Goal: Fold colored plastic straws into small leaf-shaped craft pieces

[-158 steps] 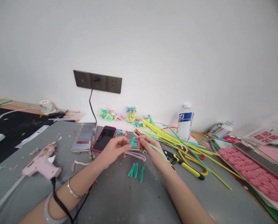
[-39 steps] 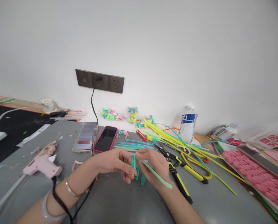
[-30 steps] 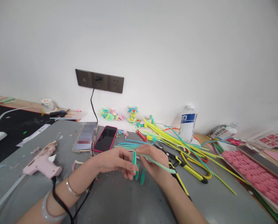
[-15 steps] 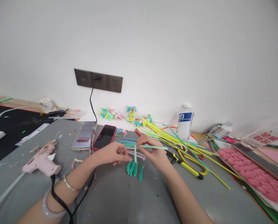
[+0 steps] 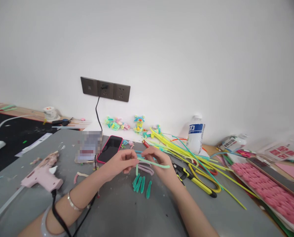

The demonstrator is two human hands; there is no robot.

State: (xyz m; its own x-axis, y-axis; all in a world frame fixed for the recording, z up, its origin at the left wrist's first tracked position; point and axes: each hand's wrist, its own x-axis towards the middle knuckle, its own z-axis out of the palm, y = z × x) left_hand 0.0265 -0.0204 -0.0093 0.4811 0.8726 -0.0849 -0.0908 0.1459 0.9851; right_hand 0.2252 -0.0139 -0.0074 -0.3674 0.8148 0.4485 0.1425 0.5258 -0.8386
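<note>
A light green pipe cleaner [image 5: 159,164], bent near one end, is between my two hands above the table. My left hand [image 5: 122,162] pinches it at the bend, with the short end hanging down under the fingertips. The long end runs right, across my right hand [image 5: 163,158], whose fingers are curled round it close to the left fingertips. Several folded teal pipe cleaner pieces [image 5: 142,185] lie on the table just below the hands. A mauve pipe cleaner [image 5: 147,169] and several blue ones [image 5: 138,152] lie behind, partly hidden by the hands.
Yellow-handled pliers [image 5: 201,185] and a bundle of yellow pipe cleaners [image 5: 183,149] lie to the right, before a white bottle [image 5: 195,136]. A pink glue gun [image 5: 43,176] with a black cord lies left. A phone [image 5: 110,148] and small pipe cleaner figures [image 5: 139,124] are behind.
The teal piece has left my left hand and lies with the others on the table. The light green pipe cleaner has been bent, and my left hand has moved in to pinch its bend.
</note>
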